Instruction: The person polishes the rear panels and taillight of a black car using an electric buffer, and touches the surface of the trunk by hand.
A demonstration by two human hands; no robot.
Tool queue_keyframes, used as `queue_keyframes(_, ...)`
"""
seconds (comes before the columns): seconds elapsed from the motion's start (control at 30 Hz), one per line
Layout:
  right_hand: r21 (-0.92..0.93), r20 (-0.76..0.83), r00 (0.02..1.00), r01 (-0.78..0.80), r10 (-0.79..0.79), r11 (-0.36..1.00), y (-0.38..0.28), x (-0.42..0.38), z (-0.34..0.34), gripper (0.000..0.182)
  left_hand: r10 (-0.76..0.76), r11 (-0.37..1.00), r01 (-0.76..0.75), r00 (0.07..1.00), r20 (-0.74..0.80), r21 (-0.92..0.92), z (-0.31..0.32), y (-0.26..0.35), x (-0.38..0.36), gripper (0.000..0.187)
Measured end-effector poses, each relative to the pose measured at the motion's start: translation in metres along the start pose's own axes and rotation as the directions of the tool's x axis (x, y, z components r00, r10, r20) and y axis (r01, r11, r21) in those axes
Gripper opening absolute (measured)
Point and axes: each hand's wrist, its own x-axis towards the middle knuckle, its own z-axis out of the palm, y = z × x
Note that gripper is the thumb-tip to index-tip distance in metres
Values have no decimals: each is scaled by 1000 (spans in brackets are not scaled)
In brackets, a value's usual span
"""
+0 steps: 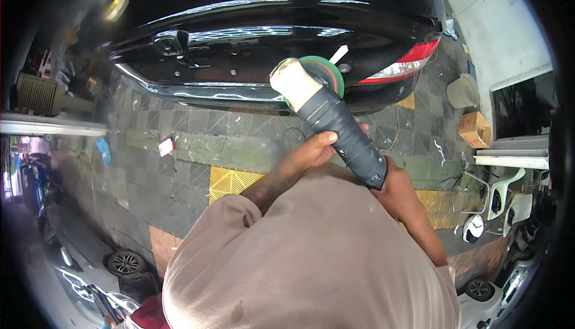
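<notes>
A black polishing machine (344,128) with a pale, worn front head lies slantwise before me. Its round green-edged pad (335,72) faces the rear of a glossy black car (251,59), near the tail light (401,64); whether the pad touches the paint is hidden behind the machine's head. My left hand (316,149) is closed round the middle of the body, thumb on the near side and fingertips just showing beyond. Near the back end, my right hand (395,188) is wrapped round the machine, its fingers mostly hidden.
A bucket (463,91) and a cardboard box (475,129) stand by the right wall. White chairs (503,194) are at the right. A grey car (90,251) is behind me on the left. A small white-and-red item (166,146) lies on the tiled floor (132,185).
</notes>
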Motion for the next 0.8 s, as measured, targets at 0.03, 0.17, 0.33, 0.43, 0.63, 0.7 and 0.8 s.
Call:
queue_keyframes(0.03, -2, -1, 1000, 3, -3, 1000, -2, -1, -1, 55, 4, 1000, -4, 1000, 1, 1, -1, -1, 2, 71)
queue_keyframes(0.17, -70, 2, 1000, -26, 27, 997, -7, -1, -4, 61, -5, 999, 7, 999, 35, -50, -8, -10, 2, 71)
queue_keyframes(0.33, -24, 6, 1000, 4, -3, 1000, -2, 2, 3, 67, 17, 999, -17, 1000, -1, -35, -7, -2, 7, 70)
queue_keyframes(0.43, -42, -107, 994, 5, -9, 999, 3, 3, 14, 67, 100, 994, -103, 988, 120, 21, -11, 2, 19, 66)
queue_keyframes(0.63, 6, -82, 992, 98, -97, 995, 20, 22, 23, 57, 107, 994, -106, 993, 50, -25, -20, 1, 4, 63)
queue_keyframes(0.7, 12, -67, 994, 92, -91, 996, 14, 25, 28, 57, 112, 993, -110, 993, 45, -35, -26, 7, 7, 63)
queue_keyframes(0.8, 14, -52, 998, 30, -29, 999, 4, 30, 24, 58, 153, 988, -155, 982, 112, 13, -30, 10, 11, 64)
